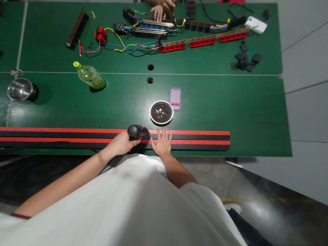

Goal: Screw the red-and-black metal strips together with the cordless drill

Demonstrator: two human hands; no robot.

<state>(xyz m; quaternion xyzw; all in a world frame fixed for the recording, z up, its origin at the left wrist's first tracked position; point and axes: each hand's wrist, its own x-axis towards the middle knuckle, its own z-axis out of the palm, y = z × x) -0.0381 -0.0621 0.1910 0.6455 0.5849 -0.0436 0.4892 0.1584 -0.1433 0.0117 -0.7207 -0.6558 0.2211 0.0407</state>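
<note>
Beyond the left grip (122, 144), slightly right: round dish (161, 112) of small dark bits, blurred pink card (175, 98) beside it. Farther left, green bottle (90, 76) lies tilted; steel cup (20, 89) far left. Co-worker's hands (163, 5) at wired blocks (151, 29), far counter (243, 109) edge.

Single head-worn view, forward and steeply down.
Aimed from above the torso (140, 216) across the table (228, 107); left hand (121, 143) and right hand (161, 142) close below, co-worker's hands (163, 7) distant at top.
</note>
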